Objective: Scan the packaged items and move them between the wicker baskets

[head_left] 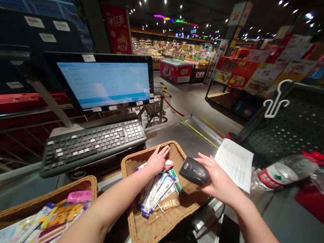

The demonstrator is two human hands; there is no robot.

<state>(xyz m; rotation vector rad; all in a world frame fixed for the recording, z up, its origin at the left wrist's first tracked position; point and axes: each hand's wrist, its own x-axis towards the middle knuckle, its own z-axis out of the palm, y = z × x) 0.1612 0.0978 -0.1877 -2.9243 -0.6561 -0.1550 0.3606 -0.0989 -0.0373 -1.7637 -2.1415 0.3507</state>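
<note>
My left hand (157, 161) reaches over the back part of a tan woven basket (138, 233), its fingers stretched out above a small pink-and-white packet (169, 163); whether it touches the packet I cannot tell. Several slim white-and-blue packages (161, 191) lie in a loose pile in this basket, with a green-and-white pack (175, 180) beside them and a yellow-orange wrapped item (170, 204) in front. Over the basket's right side, my right hand (216, 177) grips a black barcode scanner (195, 171), its head pointing left toward the pile.
Behind the basket are a black keyboard (94, 143) and a lit monitor (107, 81). A second basket (91, 184) full of colourful packages stands at left. On the right lie a printed sheet (235, 164) and a large plastic bottle (284, 172); a white hanger (277, 102) hangs from a black perforated panel.
</note>
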